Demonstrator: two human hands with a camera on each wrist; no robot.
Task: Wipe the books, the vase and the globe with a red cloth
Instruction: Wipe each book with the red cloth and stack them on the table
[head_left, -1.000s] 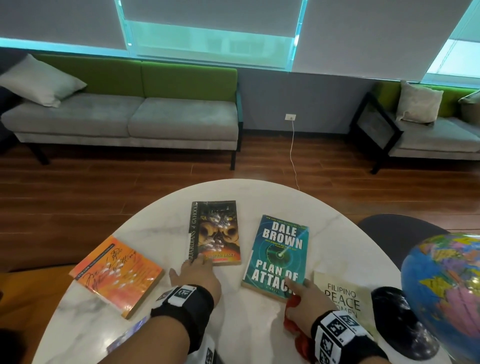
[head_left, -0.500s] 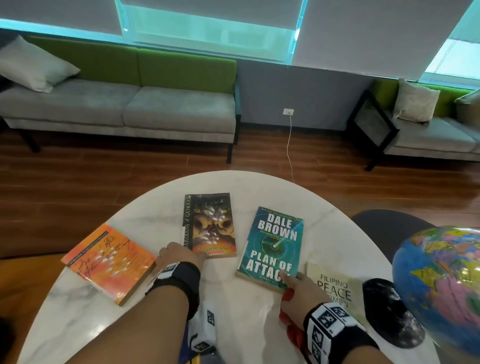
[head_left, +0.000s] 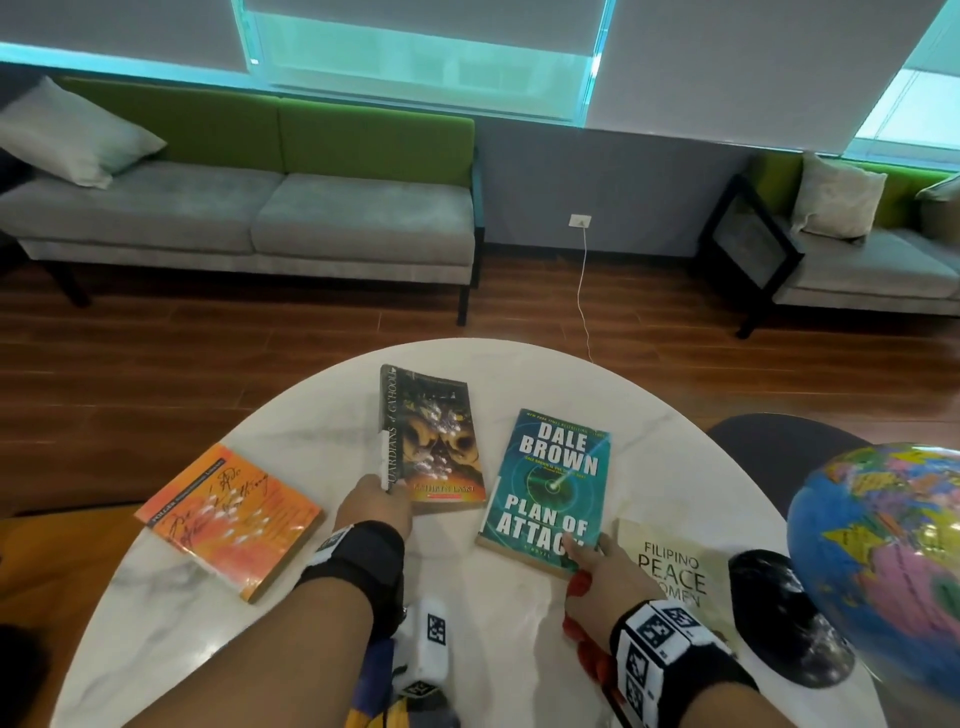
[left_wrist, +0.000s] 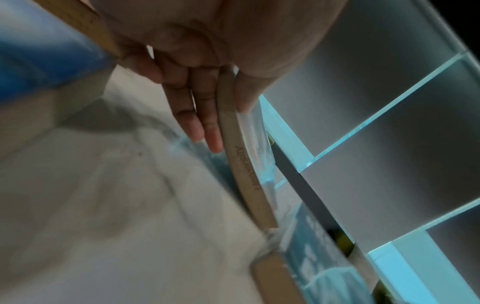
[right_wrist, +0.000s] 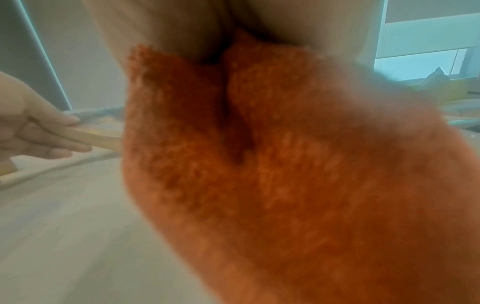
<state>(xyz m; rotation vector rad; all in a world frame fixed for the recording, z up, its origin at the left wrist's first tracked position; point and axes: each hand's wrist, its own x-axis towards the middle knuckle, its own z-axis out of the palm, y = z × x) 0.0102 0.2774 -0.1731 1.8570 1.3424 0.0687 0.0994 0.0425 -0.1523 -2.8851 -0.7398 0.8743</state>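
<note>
**Books on the desk: one lifted by the left hand, red cloth in the right**

Head view. Four books lie on the white marble desk (head_left: 322, 415). The dark book (head_left: 434, 441) sits near centre, its spine edge raised off the surface; the left hand (head_left: 371, 506) takes it at its 7 o'clock corner, thumb over the cover. The teal book (head_left: 550, 488) lies flat at 3 o'clock from the dark one. The right hand (head_left: 605, 582) rests at the teal book's near right corner, index finger extended onto the cover, with the red cloth (head_left: 582, 634) bunched beneath the palm. The orange book (head_left: 228, 514) lies at 9 o'clock, well apart from both hands. The cream book (head_left: 675, 571) lies at 3 o'clock from the right hand. The globe (head_left: 883, 566) stands at the desk's right edge on a dark base. No vase can be made out.

Left wrist view. The grip is closed on the dark book (left_wrist: 244, 170): straight fingers (left_wrist: 197, 123) support its underside and the thumb presses on the cover, pinching the page edge between them. The book is tilted clear of the desk (left_wrist: 103, 205). The picture is blurred.

Right wrist view. The red cloth (right_wrist: 272, 164) fills most of the frame, hanging from the closed grip above. At 9 o'clock the left hand (right_wrist: 33, 127) holds the dark book's pale page edge (right_wrist: 98, 137).
</note>
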